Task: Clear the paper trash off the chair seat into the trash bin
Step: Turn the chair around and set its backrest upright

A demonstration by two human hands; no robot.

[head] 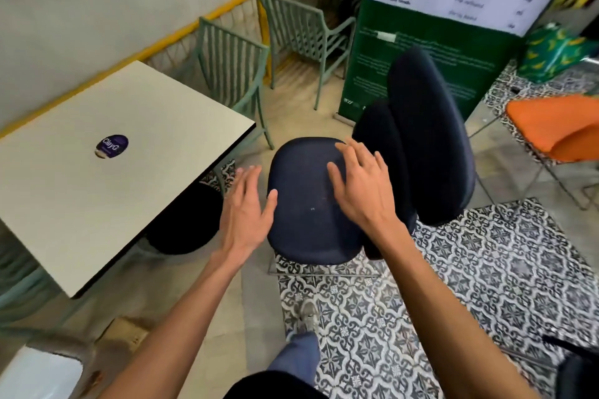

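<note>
A dark navy chair seat (304, 223) sits in the middle of the view, its surface bare apart from a few tiny light specks. My right hand (363, 185) lies over the seat's right half, fingers spread and straight, holding nothing. My left hand (246, 204) hovers at the seat's left edge, fingers straight, thumb over the seat, also holding nothing. No paper is visible on the seat. A black bin-like object (184, 223) stands under the table to the left, mostly hidden.
A white table (97, 197) with a purple sticker (111, 146) stands at the left. Dark chair backs (428, 139) rise right of the seat. Green metal chairs (236, 65), a green banner (431, 42) and an orange chair (554, 126) surround the spot. Patterned tiles cover the floor.
</note>
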